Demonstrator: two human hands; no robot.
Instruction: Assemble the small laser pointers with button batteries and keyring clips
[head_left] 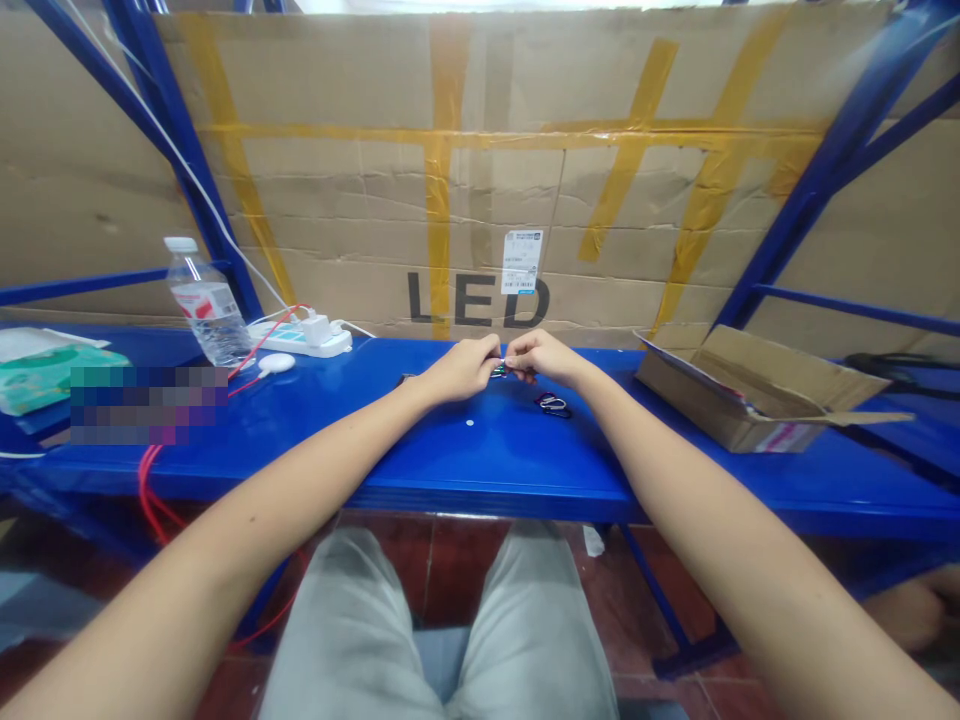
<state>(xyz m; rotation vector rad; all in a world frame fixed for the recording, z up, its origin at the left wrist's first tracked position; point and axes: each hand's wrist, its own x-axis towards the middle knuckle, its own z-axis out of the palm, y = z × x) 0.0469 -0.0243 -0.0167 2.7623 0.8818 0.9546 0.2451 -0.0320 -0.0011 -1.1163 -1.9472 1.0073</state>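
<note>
My left hand (471, 365) and my right hand (541, 358) meet above the middle of the blue table, fingertips nearly touching. Between them is a small shiny green piece (498, 369), pinched by the fingers of both; its exact kind is too small and too covered to tell. Just below my right hand, a few small carabiners (553, 404), silver and dark, lie together on the tabletop. A small white round dot (470, 423) sits on the table in front of my left hand. Something dark (406, 380) shows partly behind my left wrist.
On the blue table (420, 470), an opened cardboard box (776, 437) stands at right. A water bottle (208, 305), white power strip (330, 345), white round charger (277, 363), red cable (150, 490) and green tissue pack (52, 375) are at left. Large cardboard (345, 220) backs the table.
</note>
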